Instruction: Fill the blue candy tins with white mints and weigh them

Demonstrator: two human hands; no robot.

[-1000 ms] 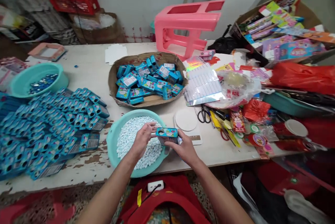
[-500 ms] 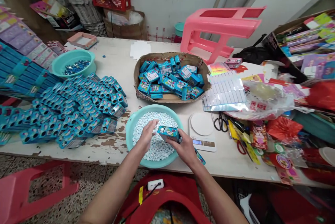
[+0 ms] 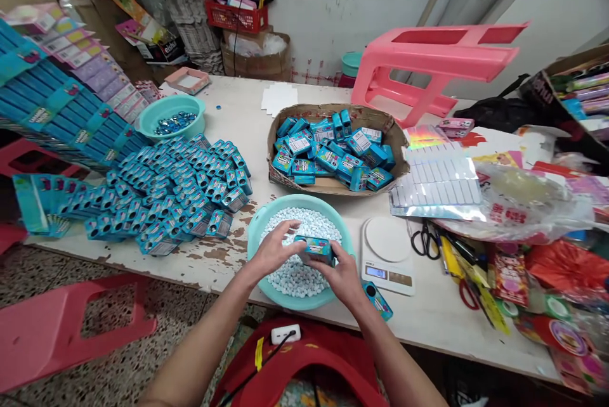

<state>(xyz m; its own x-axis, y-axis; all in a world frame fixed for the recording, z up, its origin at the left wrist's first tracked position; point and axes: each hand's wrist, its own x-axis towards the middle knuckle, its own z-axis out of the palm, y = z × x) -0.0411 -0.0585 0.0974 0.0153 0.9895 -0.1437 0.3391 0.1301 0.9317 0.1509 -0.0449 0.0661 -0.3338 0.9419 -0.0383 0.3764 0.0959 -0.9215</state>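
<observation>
My right hand grips a small blue candy box by its right end, above a turquoise basin. White candies fill much of the basin. My left hand hovers over the candies with its fingers apart, its thumb near the box's left end; whether it touches cannot be made out. A white kitchen scale stands right of the basin, and another blue box lies just in front of it. Behind the basin, a cut-down carton holds several blue boxes.
Many blue boxes with round holes crowd the left side, near a turquoise bowl of shiny pieces. Rightward lie a silvery sheet, black scissors and plastic bags. A pink stool lies on its side at the back.
The view has swung left, so the table things sit further right. My left hand has come closer to the box's left end; my right hand still holds the box.
</observation>
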